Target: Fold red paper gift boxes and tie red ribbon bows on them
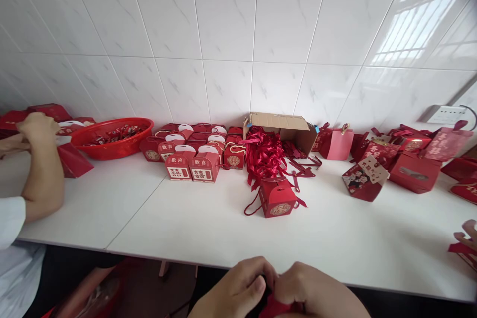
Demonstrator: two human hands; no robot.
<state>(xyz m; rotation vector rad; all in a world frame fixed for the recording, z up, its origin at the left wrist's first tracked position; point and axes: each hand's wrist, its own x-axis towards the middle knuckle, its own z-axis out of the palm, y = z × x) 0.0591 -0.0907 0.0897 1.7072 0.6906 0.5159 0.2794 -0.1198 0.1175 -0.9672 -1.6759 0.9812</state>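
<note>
Both my hands meet at the bottom edge of the view, below the near edge of the white table (231,228). My left hand (233,290) and my right hand (316,295) are closed together on a small red piece (276,306), mostly hidden by the fingers. Straight ahead on the table stands a red gift box with a cord handle (278,198). Behind it lies a heap of red ribbons (264,154) spilling from an open cardboard box (285,126).
Several folded red gift boxes (194,156) stand in rows left of the ribbons. A red bowl of sweets (114,136) sits at far left. A person's arm (40,169) works at the left. More red boxes (413,171) and another person's fingers (467,236) are at right.
</note>
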